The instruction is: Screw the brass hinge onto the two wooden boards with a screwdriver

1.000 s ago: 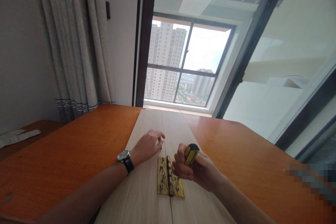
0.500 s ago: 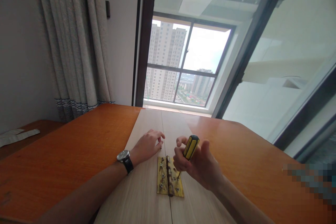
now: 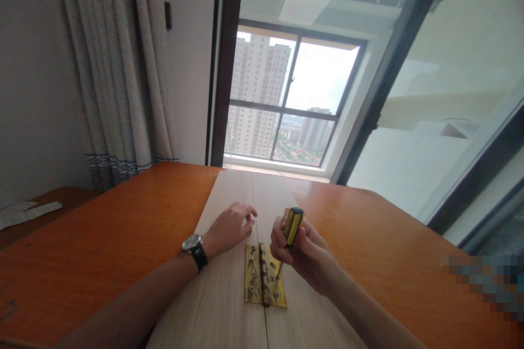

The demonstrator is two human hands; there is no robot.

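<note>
Two hands show: the right hand (image 3: 305, 255) grips a screwdriver (image 3: 293, 228), its tip on the hinge (image 3: 266, 278) just below those fingers; the left hand (image 3: 230, 223), loosely open, lies left of them. Pressing squarely, shaft upright, should prevent slipping.

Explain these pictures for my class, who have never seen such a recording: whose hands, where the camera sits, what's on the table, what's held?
There is no machine: these are one person's bare hands, seen from a camera worn on their head, looking forward and down. On the orange table lie two pale boards, with a worn brass-coloured hinge across their seam. The right hand grips a yellow-and-black screwdriver, its tip down at the hinge's right half. The left hand, below which a watch circles the wrist, is over the left board, fingers loosely curved.
</note>
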